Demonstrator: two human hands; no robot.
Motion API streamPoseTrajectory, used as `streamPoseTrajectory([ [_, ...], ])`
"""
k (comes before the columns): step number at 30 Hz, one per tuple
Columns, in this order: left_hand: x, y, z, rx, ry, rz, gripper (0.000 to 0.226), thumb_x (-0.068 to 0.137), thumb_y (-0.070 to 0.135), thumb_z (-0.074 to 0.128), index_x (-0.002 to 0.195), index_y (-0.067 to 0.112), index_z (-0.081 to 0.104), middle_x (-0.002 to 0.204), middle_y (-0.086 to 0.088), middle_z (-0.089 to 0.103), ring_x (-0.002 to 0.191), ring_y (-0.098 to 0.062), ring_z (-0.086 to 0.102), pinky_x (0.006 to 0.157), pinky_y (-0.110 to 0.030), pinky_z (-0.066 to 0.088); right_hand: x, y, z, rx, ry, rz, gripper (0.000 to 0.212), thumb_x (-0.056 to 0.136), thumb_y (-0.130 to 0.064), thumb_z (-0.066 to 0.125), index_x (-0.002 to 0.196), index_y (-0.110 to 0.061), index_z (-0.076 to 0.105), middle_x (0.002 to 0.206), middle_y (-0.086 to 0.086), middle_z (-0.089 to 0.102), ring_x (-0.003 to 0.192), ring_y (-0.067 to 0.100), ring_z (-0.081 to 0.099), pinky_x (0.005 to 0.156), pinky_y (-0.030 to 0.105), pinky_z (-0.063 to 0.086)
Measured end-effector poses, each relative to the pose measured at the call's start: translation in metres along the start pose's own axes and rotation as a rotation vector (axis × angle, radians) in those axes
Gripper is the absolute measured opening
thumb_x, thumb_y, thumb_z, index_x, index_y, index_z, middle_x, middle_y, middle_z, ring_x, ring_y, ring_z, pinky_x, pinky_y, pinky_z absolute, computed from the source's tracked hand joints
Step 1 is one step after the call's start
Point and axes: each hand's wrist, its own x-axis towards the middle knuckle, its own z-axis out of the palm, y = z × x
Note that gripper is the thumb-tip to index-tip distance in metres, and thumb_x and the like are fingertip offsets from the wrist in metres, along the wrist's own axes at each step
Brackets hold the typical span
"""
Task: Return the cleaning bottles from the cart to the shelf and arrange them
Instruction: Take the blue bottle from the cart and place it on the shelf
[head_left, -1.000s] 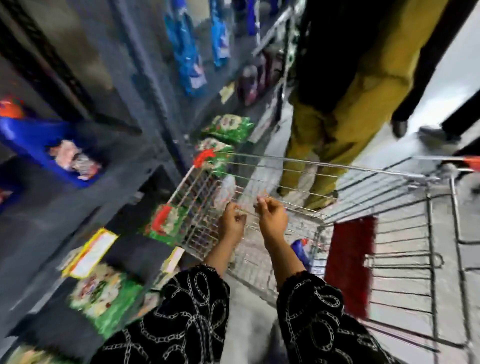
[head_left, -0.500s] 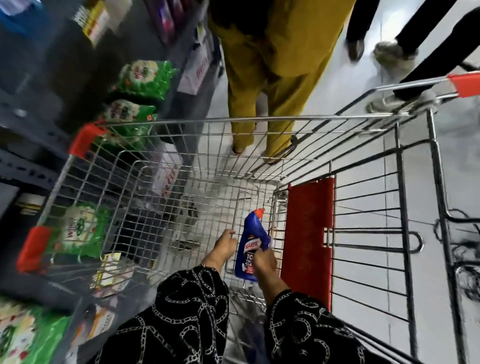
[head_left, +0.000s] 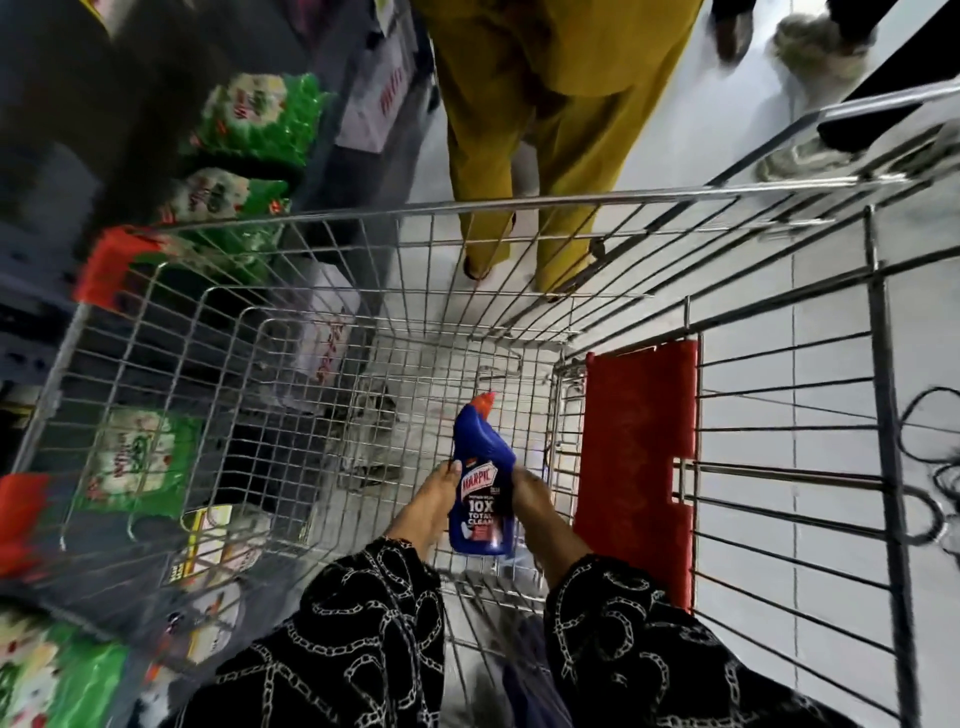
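A: Where does the blue bottle (head_left: 480, 486) sit relative to the cart (head_left: 519, 200)?

B: Inside the basket, near the back right corner, just left of the red flap (head_left: 636, 467). It stands roughly upright, its red-capped neck tilted toward the cart's front rim, its label facing the camera.

A: And the hands?

B: The left hand (head_left: 434, 493) presses against the bottle's left side, thumb on the label edge. The right hand (head_left: 530, 493) wraps the right side, fingers closed around the body. Both clamp it between them; the patterned sleeves (head_left: 363, 639) reach in over the cart's near edge.

A: How much room is around it?

B: The wire floor of the cart ahead and to the left of the bottle lies bare. The right wall and the red flap stand close beside the right hand.

A: Outside the cart?

B: Beyond the front rim a person in mustard trousers (head_left: 550, 156) stands. The shelf (head_left: 57, 332) with green packets (head_left: 254, 119) runs hard along the cart's left wall.
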Motion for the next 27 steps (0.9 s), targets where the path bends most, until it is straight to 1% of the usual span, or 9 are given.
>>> streamPoseTrajectory([
  [4,-0.011,0.027,-0.012,-0.039,-0.097,-0.011,0.031,0.100,0.023,0.036,0.122,0.006,0.051,0.102,-0.012,0.065,0.088,-0.025,0.061,0.083,-0.039,0.051,-0.023,-0.014,0.003,0.052,-0.062,-0.095,0.040,0.101,-0.025,0.033,0.124,0.002,0.051,0.120,0.025,0.062,0.106,0.034,0.060,0.093,0.044,0.051],
  [7,-0.028,0.048,-0.017,-0.019,-0.128,0.052,0.034,0.100,0.024,0.037,0.125,0.005,0.051,0.101,-0.009,0.065,0.090,-0.022,0.060,0.089,-0.039,0.048,-0.048,-0.030,0.004,0.083,-0.070,-0.195,0.036,0.101,-0.020,0.036,0.123,0.005,0.050,0.113,0.024,0.061,0.096,0.028,0.059,0.086,0.042,0.051],
  [9,-0.046,0.062,-0.023,0.012,-0.148,0.092,0.031,0.098,0.028,0.042,0.121,0.011,0.055,0.097,-0.003,0.065,0.089,-0.019,0.058,0.092,-0.039,0.045,-0.069,-0.042,0.001,0.116,-0.091,-0.235,0.034,0.099,-0.021,0.041,0.121,0.003,0.053,0.106,0.020,0.062,0.087,0.023,0.060,0.078,0.038,0.051],
  [14,-0.111,0.099,-0.047,0.009,-0.166,0.221,0.020,0.089,0.037,0.057,0.097,0.021,0.065,0.082,0.003,0.071,0.073,-0.013,0.064,0.065,-0.027,0.049,-0.134,-0.075,-0.009,0.153,-0.204,-0.325,0.028,0.093,-0.028,0.054,0.108,-0.006,0.061,0.089,0.013,0.059,0.073,0.019,0.055,0.062,0.029,0.048],
  [16,-0.140,0.110,-0.056,0.004,-0.170,0.282,0.022,0.087,0.040,0.059,0.088,0.020,0.067,0.078,0.003,0.071,0.067,-0.011,0.065,0.061,-0.026,0.051,-0.160,-0.087,-0.008,0.146,-0.233,-0.377,0.032,0.092,-0.031,0.055,0.109,-0.004,0.061,0.092,0.013,0.061,0.077,0.021,0.057,0.062,0.030,0.051],
  [18,-0.170,0.119,-0.066,-0.021,-0.166,0.341,0.023,0.087,0.039,0.059,0.086,0.017,0.065,0.080,-0.001,0.069,0.070,-0.015,0.063,0.066,-0.028,0.053,-0.186,-0.097,-0.001,0.160,-0.236,-0.423,0.037,0.091,-0.032,0.056,0.110,0.000,0.061,0.095,0.015,0.063,0.081,0.024,0.059,0.061,0.031,0.053],
  [20,-0.198,0.125,-0.079,-0.063,-0.159,0.405,0.022,0.087,0.038,0.060,0.090,0.016,0.062,0.086,-0.005,0.067,0.074,-0.019,0.062,0.069,-0.031,0.052,-0.213,-0.104,0.008,0.153,-0.245,-0.468,0.038,0.089,-0.034,0.059,0.107,-0.001,0.063,0.093,0.014,0.067,0.079,0.024,0.061,0.056,0.030,0.055],
  [22,-0.226,0.129,-0.095,-0.105,-0.164,0.458,0.026,0.088,0.034,0.059,0.103,0.013,0.061,0.093,-0.009,0.066,0.077,-0.021,0.060,0.069,-0.032,0.051,-0.237,-0.107,0.020,0.133,-0.272,-0.510,0.033,0.087,-0.037,0.062,0.102,-0.008,0.067,0.091,0.011,0.070,0.077,0.023,0.064,0.054,0.029,0.056],
  [27,-0.299,0.120,-0.156,-0.147,-0.118,0.574,0.033,0.087,0.030,0.062,0.115,0.012,0.056,0.095,-0.008,0.067,0.077,-0.019,0.063,0.064,-0.031,0.055,-0.290,-0.104,0.064,0.035,-0.407,-0.607,0.040,0.074,-0.046,0.069,0.096,-0.013,0.072,0.084,0.006,0.075,0.073,0.019,0.069,0.063,0.032,0.056],
])
